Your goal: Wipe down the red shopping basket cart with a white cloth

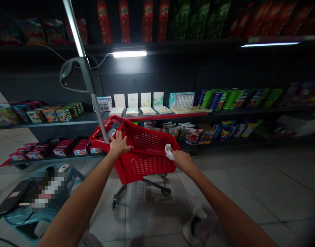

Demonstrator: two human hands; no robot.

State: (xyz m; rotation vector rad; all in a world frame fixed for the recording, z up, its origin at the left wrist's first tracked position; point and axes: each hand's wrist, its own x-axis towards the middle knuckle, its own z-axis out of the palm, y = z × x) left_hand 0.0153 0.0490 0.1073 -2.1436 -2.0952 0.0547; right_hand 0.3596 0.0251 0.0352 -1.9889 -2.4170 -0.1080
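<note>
A red plastic shopping cart [150, 164] with slotted sides stands on the floor in front of me. My left hand [119, 144] lies with fingers spread at the cart's near left end, close to its handle, and appears to touch it. In my right hand [181, 158] is a crumpled white cloth or tissue [169, 152], which lies against the cart's right-hand rim. A grey pole [75, 27] with a looped grey grip [77, 75] rises from the handle end. The cart's inside is mostly hidden.
Dark shelves [157, 77] beyond the cart carry bottles, boxes, snack bags and notebooks [147, 110]. At left, a blue-grey plastic stool [21, 223] bears a laptop [12, 197] and small items, partly pixelated. My shoe [189, 231] is on the tiled floor [237, 181].
</note>
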